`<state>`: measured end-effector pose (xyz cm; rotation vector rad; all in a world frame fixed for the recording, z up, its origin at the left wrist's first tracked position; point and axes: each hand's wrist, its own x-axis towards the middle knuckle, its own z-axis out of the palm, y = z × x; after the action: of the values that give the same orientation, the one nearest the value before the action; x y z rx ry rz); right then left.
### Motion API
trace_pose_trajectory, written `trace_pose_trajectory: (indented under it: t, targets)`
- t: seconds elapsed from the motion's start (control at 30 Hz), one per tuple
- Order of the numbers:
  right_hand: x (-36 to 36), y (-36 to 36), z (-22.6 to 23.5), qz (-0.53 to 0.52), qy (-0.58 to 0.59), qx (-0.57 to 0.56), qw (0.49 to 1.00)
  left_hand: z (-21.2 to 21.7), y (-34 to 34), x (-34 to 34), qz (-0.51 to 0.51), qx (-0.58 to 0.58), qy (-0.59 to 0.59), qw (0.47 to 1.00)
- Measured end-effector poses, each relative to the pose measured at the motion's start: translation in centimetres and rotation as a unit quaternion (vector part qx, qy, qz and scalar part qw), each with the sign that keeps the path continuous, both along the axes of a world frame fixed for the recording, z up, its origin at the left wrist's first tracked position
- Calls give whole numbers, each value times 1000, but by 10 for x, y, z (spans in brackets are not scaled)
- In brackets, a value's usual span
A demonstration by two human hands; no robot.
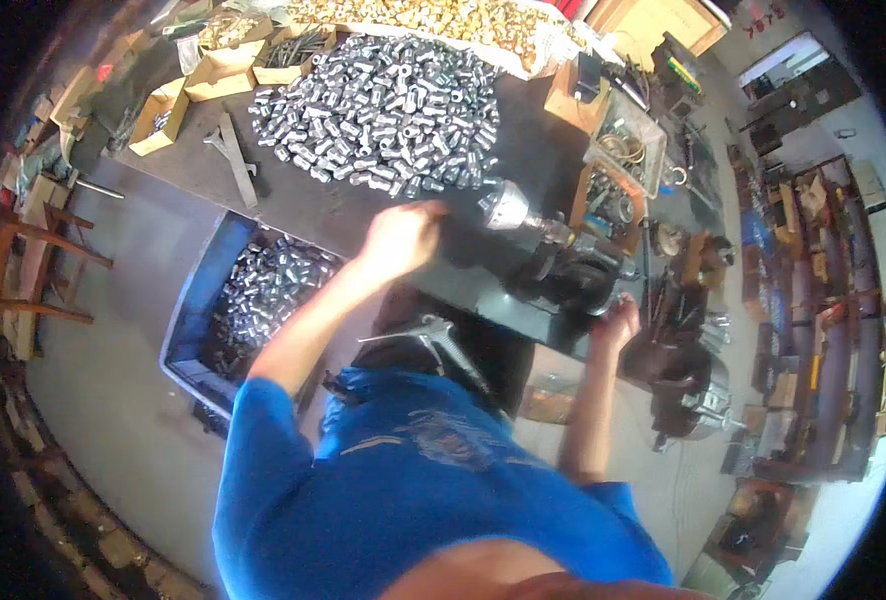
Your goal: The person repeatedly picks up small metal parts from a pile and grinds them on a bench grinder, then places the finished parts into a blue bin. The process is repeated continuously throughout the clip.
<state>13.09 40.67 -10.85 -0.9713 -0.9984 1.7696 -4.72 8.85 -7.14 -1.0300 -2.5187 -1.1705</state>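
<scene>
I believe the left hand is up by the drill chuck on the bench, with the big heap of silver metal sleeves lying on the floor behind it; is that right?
Not quite: the heap of silver metal sleeves lies on the dark bench, not the floor, as the head view shows. A second batch sits in a blue crate lower down. The left hand is indeed up by the drill chuck.

Hands: left (400, 238) near drill chuck (504, 208), right (615, 322) at bench edge (523, 318)
</scene>
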Motion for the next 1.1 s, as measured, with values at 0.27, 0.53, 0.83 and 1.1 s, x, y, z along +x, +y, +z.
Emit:
trace_pose_trajectory:
  t: [0.27,0.53,0.83,1.1]
  targets:
    - [-3,-9,6,27,22,37,999,-19,85,-28,-27,-207,20,978]
    - [2,-5,2,36,23,13,999,-11,42,-16,-49,33,-123,991]
    - [2,-8,9,30,28,5,999,57,6,-8,-267,396,-422,771]
    - [12,-19,23,67,19,67,995,62,14,-27,-315,295,-430,793]
